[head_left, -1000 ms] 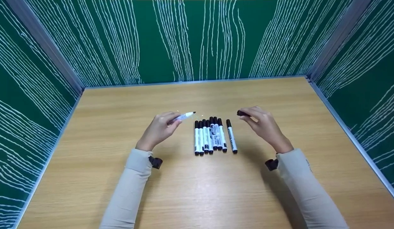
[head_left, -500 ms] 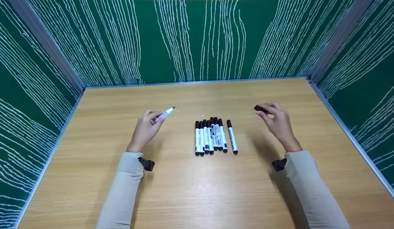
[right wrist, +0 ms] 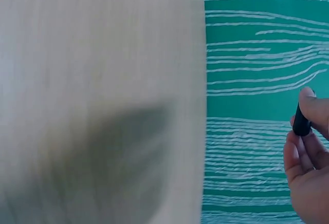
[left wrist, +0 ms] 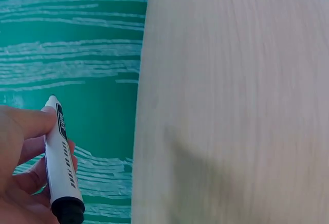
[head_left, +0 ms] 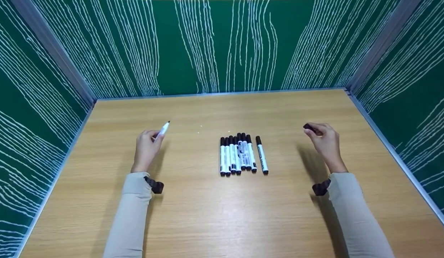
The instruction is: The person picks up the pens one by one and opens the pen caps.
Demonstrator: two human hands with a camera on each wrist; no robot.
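My left hand (head_left: 146, 149) grips a white marker (left wrist: 62, 165) that has its cap off, held above the table at the left. Its dark tip points up and away in the head view; the black end shows at the bottom in the left wrist view. On the right side, my right hand (head_left: 326, 146) pinches a black marker cap (right wrist: 302, 117) between thumb and fingers. Between the hands lies a row of several capped markers (head_left: 238, 156), white with black caps pointing away from me. One more capped marker (head_left: 262, 156) lies slightly apart at the row's right.
The wooden table (head_left: 222, 215) is bounded by green walls (head_left: 222, 46) covered in white wavy lines, at the back and both sides. Tiny white specks lie on the table behind the markers. A dark wrist camera (head_left: 155, 185) sits at my left cuff.
My hands have moved apart, the left one leftward with the uncapped marker, the right one rightward with the cap. The marker in my left hand has turned more upright. The row has stayed put.
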